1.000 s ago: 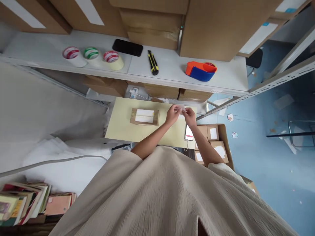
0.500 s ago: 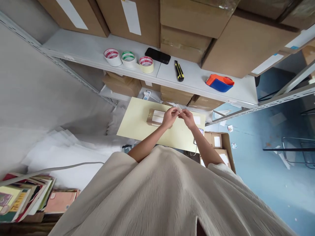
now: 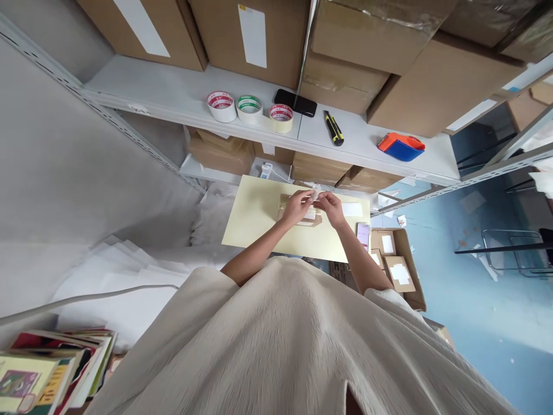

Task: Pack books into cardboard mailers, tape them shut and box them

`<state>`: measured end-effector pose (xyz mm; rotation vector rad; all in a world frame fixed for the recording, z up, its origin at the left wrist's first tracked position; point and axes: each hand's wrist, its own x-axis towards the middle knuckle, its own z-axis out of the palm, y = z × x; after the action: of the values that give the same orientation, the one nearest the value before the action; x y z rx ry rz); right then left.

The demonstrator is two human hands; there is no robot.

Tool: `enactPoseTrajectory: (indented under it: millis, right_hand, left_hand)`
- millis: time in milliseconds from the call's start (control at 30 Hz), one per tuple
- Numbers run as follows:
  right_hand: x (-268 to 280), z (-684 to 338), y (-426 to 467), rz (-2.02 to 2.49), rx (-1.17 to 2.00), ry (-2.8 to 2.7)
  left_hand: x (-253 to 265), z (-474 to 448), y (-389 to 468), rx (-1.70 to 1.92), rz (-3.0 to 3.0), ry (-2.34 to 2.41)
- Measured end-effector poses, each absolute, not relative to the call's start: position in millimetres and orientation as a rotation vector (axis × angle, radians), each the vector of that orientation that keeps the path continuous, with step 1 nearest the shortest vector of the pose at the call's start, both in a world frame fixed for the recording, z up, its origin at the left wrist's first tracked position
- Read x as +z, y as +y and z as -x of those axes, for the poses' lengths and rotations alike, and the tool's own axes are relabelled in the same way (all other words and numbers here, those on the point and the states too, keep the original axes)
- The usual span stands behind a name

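Observation:
My left hand and my right hand meet over a pale yellow tabletop. Their closed fingertips pinch a small, whitish, crumpled piece between them; whether it is tape or paper I cannot tell. Below the hands lies a brown cardboard box with shiny tape on it. Part of a white label shows on the box between the hands, and the left hand hides much of its top. Right of my right hand, a white rectangular slip lies flat on the tabletop.
Tape rolls, a black phone, a yellow-black box cutter and an orange-blue tape dispenser rest on the shelf. A lit phone lies at the table's right edge, beside an open carton holding smaller boxes.
The scene has shifted rightward in view. Both hands stay together on the whitish piece. The box's white label, earlier left of my left hand, now shows to its right.

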<state>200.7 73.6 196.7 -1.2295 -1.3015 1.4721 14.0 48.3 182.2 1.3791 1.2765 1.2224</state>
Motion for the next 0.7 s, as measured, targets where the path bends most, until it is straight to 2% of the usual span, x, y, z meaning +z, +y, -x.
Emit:
enactPoseTrajectory:
  millis: [700]
  right_hand:
    - [197,-159,72,1.309,1.267,-1.578]
  left_hand:
    - [187,23,45,1.197,-1.102,1.275]
